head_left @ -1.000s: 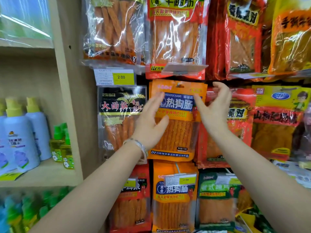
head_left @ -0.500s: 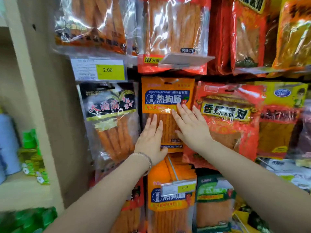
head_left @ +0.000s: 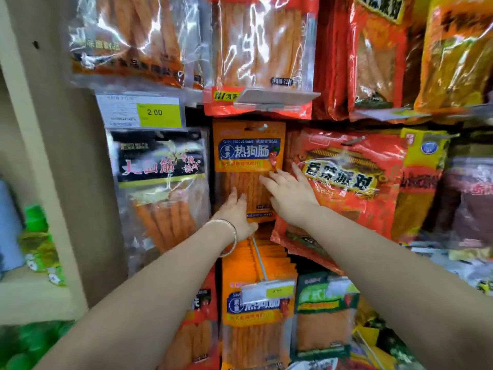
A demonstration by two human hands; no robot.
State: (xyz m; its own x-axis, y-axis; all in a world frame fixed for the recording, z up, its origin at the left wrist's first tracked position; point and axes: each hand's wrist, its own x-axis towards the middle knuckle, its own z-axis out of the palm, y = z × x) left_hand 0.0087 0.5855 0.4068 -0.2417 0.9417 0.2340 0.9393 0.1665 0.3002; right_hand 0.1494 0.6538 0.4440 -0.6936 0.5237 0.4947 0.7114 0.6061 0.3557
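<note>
An orange snack packet (head_left: pixel 248 153) with a blue label hangs on a peg in the middle of the display. My left hand (head_left: pixel 236 212), with a bracelet on the wrist, presses flat against the packet's lower part with straight fingers. My right hand (head_left: pixel 289 194) lies flat with spread fingers on the packet's lower right edge, partly over the neighbouring red packet (head_left: pixel 346 182). Neither hand grips anything.
A black-labelled clear packet (head_left: pixel 160 188) hangs to the left under a yellow 2.00 price tag (head_left: pixel 157 112). More orange packets (head_left: pixel 256 311) hang below, a green packet (head_left: pixel 324 313) beside them. Red and yellow packets fill the right. A beige shelf post (head_left: pixel 53 156) stands left.
Both hands came down from the orange packet's top corners to press flat on its lower half. The view has moved closer to the display.
</note>
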